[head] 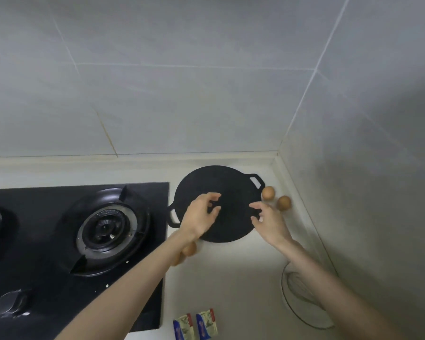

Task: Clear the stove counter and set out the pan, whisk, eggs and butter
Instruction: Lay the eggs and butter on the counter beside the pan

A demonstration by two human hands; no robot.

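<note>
Butter [195, 326] packs sit nearest us on the counter [231, 278]. Both hands, left [201, 214] and right [268, 222], hover over the pan [231, 187] beside the stove [71, 217], fingers spread, holding nothing. Pan looks stiff, probably heavy: take its side loops. Eggs [268, 192] by the tiled corner (fragile, will roll).

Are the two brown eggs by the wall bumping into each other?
Apart. The head view shows a strip of pale counter between the left egg and the right egg.
</note>
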